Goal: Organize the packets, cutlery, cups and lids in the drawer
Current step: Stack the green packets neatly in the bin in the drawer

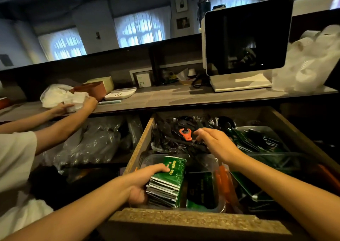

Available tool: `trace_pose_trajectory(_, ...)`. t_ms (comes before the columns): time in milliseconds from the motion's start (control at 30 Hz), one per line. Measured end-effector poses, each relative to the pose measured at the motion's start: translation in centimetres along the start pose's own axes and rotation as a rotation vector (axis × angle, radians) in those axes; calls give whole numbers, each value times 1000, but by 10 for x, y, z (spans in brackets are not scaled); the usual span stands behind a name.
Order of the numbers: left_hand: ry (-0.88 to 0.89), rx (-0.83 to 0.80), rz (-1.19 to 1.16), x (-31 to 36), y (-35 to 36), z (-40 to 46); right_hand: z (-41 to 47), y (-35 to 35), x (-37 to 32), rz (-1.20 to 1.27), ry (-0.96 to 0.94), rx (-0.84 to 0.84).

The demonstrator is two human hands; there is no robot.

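The wooden drawer stands pulled out below the counter. My left hand grips a thick stack of green packets over a clear plastic container at the drawer's front. My right hand reaches over the drawer's middle with fingers spread and loose, just above a heap of black plastic cutlery. An orange opener lies on that heap by my fingertips. More green packets fill a container at the right.
A second person at the left handles white items on the counter. A white-framed screen and a bag of white cups stand at the right. Plastic-wrapped black goods sit left of the drawer.
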State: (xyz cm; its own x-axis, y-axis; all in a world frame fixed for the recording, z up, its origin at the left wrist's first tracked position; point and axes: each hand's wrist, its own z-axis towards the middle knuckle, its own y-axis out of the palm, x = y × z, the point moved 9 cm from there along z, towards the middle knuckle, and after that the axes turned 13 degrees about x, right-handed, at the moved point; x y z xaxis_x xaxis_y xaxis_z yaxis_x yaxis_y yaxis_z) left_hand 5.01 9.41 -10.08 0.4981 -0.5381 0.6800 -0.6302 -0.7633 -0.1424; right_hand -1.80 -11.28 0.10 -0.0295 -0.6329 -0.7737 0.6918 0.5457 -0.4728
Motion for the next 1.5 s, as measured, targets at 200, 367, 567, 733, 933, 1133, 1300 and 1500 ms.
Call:
trace_pose_trajectory(200,5,-16,-43,-4,15,23,10,-4,20,-59,65,25)
trace_pose_trajectory(367,-1,84,202,-19,8,45,10,-3,15,-92,39,17)
trace_pose_trajectory(567,5,153,311,-21,2,55,12,-3,13,-73,29,19)
trace_pose_trajectory(733,2,43,313,-17,22,40,14,-2,17,-33,63,4)
trace_pose_trajectory(933,284,318,833,17,11,30,20,-6,26,-11,86,38)
trace_pose_trajectory(1133,928,466,1045,96,41,-26,34,-20,41,-27,98,135)
trace_pose_trajectory(1300,950,188,449,134,86,-33,44,-41,55,-234,100,-116)
trace_pose_trajectory(1500,1026,75,122,156,126,-17,33,-36,85,-228,269,-350)
